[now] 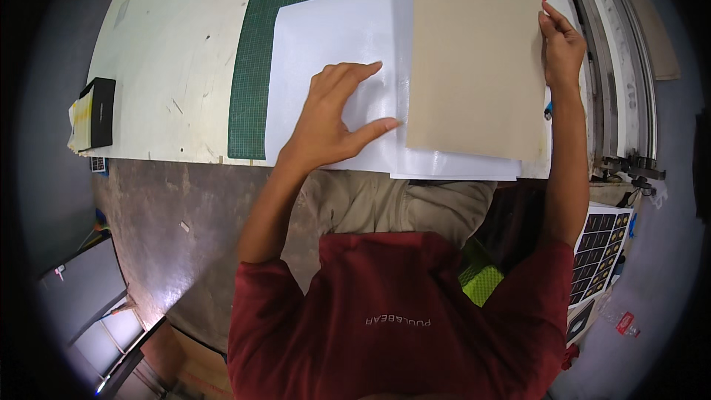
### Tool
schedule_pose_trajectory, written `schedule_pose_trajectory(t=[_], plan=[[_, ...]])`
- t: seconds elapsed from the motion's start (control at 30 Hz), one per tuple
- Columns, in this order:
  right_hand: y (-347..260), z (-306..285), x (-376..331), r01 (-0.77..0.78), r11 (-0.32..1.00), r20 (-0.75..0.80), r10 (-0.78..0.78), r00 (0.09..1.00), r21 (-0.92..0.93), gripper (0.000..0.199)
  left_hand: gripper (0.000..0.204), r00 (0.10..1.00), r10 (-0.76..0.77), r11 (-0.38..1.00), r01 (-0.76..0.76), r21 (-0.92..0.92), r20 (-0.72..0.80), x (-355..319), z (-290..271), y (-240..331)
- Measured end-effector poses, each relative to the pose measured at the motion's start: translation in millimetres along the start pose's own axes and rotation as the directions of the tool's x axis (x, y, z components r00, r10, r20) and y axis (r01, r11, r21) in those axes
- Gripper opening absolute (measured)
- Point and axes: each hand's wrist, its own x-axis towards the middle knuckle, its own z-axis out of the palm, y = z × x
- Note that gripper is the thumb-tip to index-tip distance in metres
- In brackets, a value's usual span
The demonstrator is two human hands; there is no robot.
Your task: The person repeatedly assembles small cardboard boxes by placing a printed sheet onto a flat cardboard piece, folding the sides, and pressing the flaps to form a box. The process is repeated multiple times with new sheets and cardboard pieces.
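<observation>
My left hand (331, 115) is over a glossy white sheet (318, 37), thumb and fingers spread wide with nothing between them. The sheet lies on a green cutting mat (248, 96). Over the right part of the white sheets rests a beige cardboard sheet (478, 59), which hides what is under it. At its upper right edge, my right hand (564, 48) pinches the cardboard between thumb and fingers. Another white strip of sheet (455, 165) shows below the cardboard's near edge.
A black box (102, 112) stands at the white table's left end. Along the right side runs a metal rail (629, 67). Small red and blue items peek out by the cardboard's right edge. Printed dark cards (600, 248) and a plastic bottle (626, 324) are at lower right.
</observation>
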Motion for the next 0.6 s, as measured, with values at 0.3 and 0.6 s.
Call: schedule_pose_trajectory(t=[0.3, 0.6], plan=[[35.1, 0.0, -27.0, -0.070, 0.995, 0.028, 0.072, 0.997, -0.064, 0.028, 0.073, 0.994, 0.089, 0.992, -0.094, 0.085, 0.062, -9.8, 29.0, -4.8], [42.8, 5.2, -32.2, -0.067, 0.993, 0.031, 0.071, 0.997, -0.093, 0.029, 0.071, 0.994, 0.095, 0.988, -0.101, 0.114, 0.059, -13.2, 35.9, -9.3]])
